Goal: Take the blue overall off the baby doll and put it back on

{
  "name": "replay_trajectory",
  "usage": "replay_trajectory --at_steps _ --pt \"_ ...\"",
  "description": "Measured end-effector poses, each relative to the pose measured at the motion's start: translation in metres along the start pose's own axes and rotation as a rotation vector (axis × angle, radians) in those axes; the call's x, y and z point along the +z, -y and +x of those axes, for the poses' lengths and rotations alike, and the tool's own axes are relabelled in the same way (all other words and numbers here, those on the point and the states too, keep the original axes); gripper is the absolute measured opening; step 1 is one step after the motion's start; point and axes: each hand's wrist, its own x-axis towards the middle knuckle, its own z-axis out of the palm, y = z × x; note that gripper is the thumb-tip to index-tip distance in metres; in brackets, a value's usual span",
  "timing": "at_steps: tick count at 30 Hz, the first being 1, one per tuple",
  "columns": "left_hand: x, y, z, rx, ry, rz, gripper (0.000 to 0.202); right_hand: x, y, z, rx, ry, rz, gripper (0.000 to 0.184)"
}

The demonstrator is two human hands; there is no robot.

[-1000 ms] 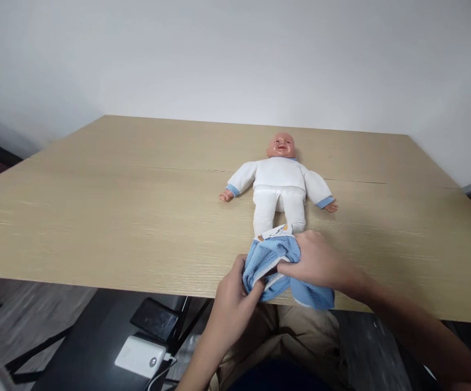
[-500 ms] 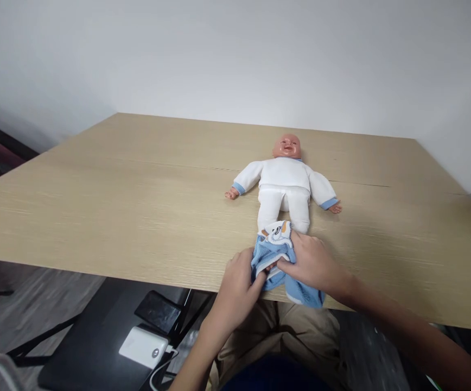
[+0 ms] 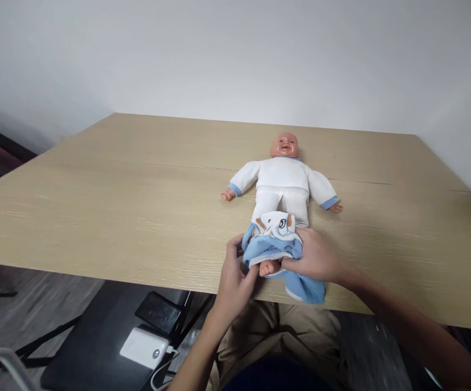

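Observation:
A baby doll (image 3: 282,174) in a white top and white leggings lies on its back, feet towards me. Around its lower legs are bunched blue doll pants (image 3: 274,247) with a white animal-face patch. One bare doll foot (image 3: 268,267) pokes out of a trouser leg opening; the other blue leg hangs flat at the table edge. My left hand (image 3: 237,277) grips the left side of the opening, thumb beside the foot. On the other side my right hand (image 3: 314,255) pinches the cloth, thumb near the foot. The second foot is hidden.
The wooden table (image 3: 138,217) reaches back to a white wall. Below its front edge at left, a black chair (image 3: 93,336) holds a white power bank (image 3: 144,347) with a cable and a dark phone-like object (image 3: 158,312).
The pants have slid up the doll's leg, and its foot now shows through the opening. Both hands have moved slightly away from me with the cloth.

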Motion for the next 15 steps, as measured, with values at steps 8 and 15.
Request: replay_trajectory --at_steps 8,15 --pt "-0.005 0.011 0.035 0.081 0.055 0.002 0.025 -0.014 -0.020 0.023 -0.104 0.051 0.116 0.016" --pt "-0.024 0.006 0.053 0.137 0.143 0.001 0.035 -0.026 -0.051 0.025 -0.288 -0.008 0.185 0.064"
